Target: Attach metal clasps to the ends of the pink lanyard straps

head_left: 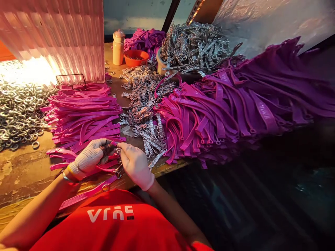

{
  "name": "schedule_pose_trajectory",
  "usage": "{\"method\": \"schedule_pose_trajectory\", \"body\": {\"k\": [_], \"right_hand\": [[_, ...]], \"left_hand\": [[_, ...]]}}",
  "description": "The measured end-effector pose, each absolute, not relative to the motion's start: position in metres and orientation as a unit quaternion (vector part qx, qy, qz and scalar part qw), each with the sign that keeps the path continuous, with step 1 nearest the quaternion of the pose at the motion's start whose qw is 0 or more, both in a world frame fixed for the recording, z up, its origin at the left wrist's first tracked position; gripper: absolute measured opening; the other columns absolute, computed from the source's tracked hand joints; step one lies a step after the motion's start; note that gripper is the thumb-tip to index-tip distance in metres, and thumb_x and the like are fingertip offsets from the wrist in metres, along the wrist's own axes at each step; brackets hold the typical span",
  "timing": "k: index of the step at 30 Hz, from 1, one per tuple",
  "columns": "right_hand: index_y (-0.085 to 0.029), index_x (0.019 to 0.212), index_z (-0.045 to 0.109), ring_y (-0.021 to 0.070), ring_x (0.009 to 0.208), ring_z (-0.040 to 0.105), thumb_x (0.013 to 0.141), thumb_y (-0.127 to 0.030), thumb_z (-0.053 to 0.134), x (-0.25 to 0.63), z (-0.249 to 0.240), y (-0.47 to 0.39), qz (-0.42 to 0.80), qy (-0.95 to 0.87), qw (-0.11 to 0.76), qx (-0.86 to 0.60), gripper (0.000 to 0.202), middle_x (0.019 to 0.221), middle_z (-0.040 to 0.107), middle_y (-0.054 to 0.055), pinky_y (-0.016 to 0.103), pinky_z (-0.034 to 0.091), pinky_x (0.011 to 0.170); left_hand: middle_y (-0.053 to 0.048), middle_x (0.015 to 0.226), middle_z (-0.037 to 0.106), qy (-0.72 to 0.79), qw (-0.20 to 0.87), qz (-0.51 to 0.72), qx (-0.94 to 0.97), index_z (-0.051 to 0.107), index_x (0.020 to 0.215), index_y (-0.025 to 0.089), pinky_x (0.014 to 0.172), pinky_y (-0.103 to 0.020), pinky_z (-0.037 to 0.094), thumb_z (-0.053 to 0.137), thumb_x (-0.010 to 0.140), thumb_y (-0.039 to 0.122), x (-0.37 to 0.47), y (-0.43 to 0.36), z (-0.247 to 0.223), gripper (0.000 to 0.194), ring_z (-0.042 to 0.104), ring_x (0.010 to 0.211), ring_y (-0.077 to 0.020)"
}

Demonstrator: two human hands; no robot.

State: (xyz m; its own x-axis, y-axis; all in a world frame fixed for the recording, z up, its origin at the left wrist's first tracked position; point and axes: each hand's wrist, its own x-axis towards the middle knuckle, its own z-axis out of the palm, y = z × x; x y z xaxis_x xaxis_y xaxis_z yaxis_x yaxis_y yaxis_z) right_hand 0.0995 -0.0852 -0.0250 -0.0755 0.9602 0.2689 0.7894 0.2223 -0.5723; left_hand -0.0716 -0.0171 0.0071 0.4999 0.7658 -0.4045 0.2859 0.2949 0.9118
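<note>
Close in front of my red shirt, my two gloved hands meet at the table's front edge. My left hand [90,157], in a knitted glove with darkened fingertips, is closed around a pink strap [114,143] whose end peeks out between the hands. My right hand [137,165], in a smooth pale glove, pinches at that end, by a small metal link [119,151]; the fingers partly hide the contact. Metal rings [119,175] hang just below. Another pink strap [89,192] with a ring on it lies against the shirt.
Loose metal rings [23,108] cover the left, beside a stack of pink straps [83,115]. Metal link pieces [142,94] spread across the middle. A large strap pile [222,104] fills the right. Behind stand a bottle [118,48], a red bowl [136,62] and heaped chains [196,45].
</note>
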Motion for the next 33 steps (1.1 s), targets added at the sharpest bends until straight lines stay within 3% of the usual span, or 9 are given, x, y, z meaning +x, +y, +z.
{"method": "schedule_pose_trajectory", "body": {"k": [6, 9, 14, 18, 20, 24, 27, 30, 33], "right_hand": [[-0.017, 0.111, 0.065, 0.0238, 0.076, 0.056, 0.099, -0.016, 0.045, 0.085, -0.011, -0.09, 0.015, -0.786, 0.154, -0.598, 0.024, 0.083, 0.065, 0.009, 0.037, 0.033, 0.069], [-0.014, 0.112, 0.064, 0.023, 0.073, 0.051, 0.102, -0.018, 0.041, 0.085, -0.012, -0.091, -0.024, -0.804, 0.134, -0.578, 0.025, 0.082, 0.063, 0.009, 0.038, 0.029, 0.067], [-0.015, 0.108, 0.063, 0.023, 0.074, 0.048, 0.102, -0.017, 0.04, 0.087, -0.02, -0.095, -0.025, -0.814, 0.119, -0.567, 0.024, 0.082, 0.061, 0.009, 0.039, 0.027, 0.067], [-0.013, 0.11, 0.063, 0.0224, 0.072, 0.047, 0.104, -0.015, 0.036, 0.087, -0.023, -0.097, -0.039, -0.824, 0.115, -0.553, 0.027, 0.08, 0.06, 0.009, 0.039, 0.026, 0.066], [-0.013, 0.11, 0.063, 0.0222, 0.071, 0.046, 0.103, -0.014, 0.037, 0.087, -0.023, -0.095, -0.045, -0.834, 0.106, -0.539, 0.027, 0.079, 0.06, 0.009, 0.039, 0.026, 0.065], [-0.015, 0.106, 0.064, 0.0228, 0.072, 0.05, 0.103, -0.016, 0.039, 0.086, -0.024, -0.089, -0.021, -0.834, 0.089, -0.544, 0.024, 0.08, 0.061, 0.009, 0.038, 0.029, 0.066], [-0.016, 0.113, 0.063, 0.0234, 0.08, 0.058, 0.103, -0.019, 0.041, 0.087, -0.018, -0.085, 0.035, -0.814, 0.101, -0.571, 0.024, 0.088, 0.066, 0.009, 0.037, 0.036, 0.072], [-0.018, 0.131, 0.054, 0.0237, 0.097, 0.064, 0.098, -0.024, 0.055, 0.09, -0.006, -0.082, 0.134, -0.802, 0.106, -0.572, 0.034, 0.11, 0.071, 0.009, 0.034, 0.043, 0.08], [-0.021, 0.136, 0.05, 0.0244, 0.095, 0.07, 0.092, -0.031, 0.063, 0.091, 0.003, -0.078, 0.195, -0.784, 0.043, -0.587, 0.047, 0.11, 0.075, 0.007, 0.031, 0.045, 0.074]], "left_hand": [[0.004, 0.044, 0.048, 0.492, 0.642, 0.192, 0.555, 0.054, 0.07, 0.019, 0.037, -0.019, 0.023, 0.063, 0.089, 0.048, -0.085, -0.044, 0.009, 0.036, 0.036, 0.036, -0.0078], [0.004, 0.043, 0.047, 0.485, 0.64, 0.18, 0.568, 0.055, 0.072, 0.02, 0.036, -0.02, 0.021, 0.06, 0.091, 0.041, -0.085, -0.047, 0.008, 0.029, 0.035, 0.035, -0.0086], [0.0, 0.061, 0.061, 0.459, 0.554, 0.204, 0.664, 0.062, 0.069, 0.018, 0.046, -0.019, 0.035, 0.064, 0.078, 0.02, -0.088, -0.047, 0.004, 0.009, 0.048, 0.05, -0.0107], [0.003, 0.049, 0.05, 0.452, 0.635, 0.105, 0.618, 0.054, 0.068, 0.021, 0.039, -0.022, 0.029, 0.052, 0.078, 0.018, -0.092, -0.044, 0.002, 0.01, 0.042, 0.038, -0.0117], [0.002, 0.052, 0.053, 0.454, 0.605, 0.099, 0.646, 0.053, 0.067, 0.021, 0.042, -0.023, 0.031, 0.052, 0.076, 0.017, -0.091, -0.043, 0.001, 0.01, 0.045, 0.041, -0.0126], [0.0, 0.068, 0.065, 0.474, 0.474, 0.089, 0.737, 0.058, 0.068, 0.02, 0.055, -0.022, 0.038, 0.058, 0.068, 0.01, -0.088, -0.044, -0.002, 0.01, 0.056, 0.06, -0.0142], [0.002, 0.056, 0.058, 0.486, 0.518, 0.076, 0.699, 0.058, 0.074, 0.02, 0.049, -0.022, 0.034, 0.054, 0.077, 0.017, -0.09, -0.046, -0.006, 0.006, 0.05, 0.05, -0.0122], [0.006, 0.045, 0.05, 0.485, 0.593, 0.125, 0.631, 0.058, 0.082, 0.019, 0.043, -0.021, 0.029, 0.048, 0.088, 0.03, -0.094, -0.052, -0.009, 0.016, 0.043, 0.04, -0.0111], [0.005, 0.049, 0.054, 0.495, 0.551, 0.138, 0.658, 0.059, 0.078, 0.018, 0.045, -0.021, 0.031, 0.048, 0.091, 0.036, -0.096, -0.058, -0.013, 0.024, 0.046, 0.043, -0.0116]]}}
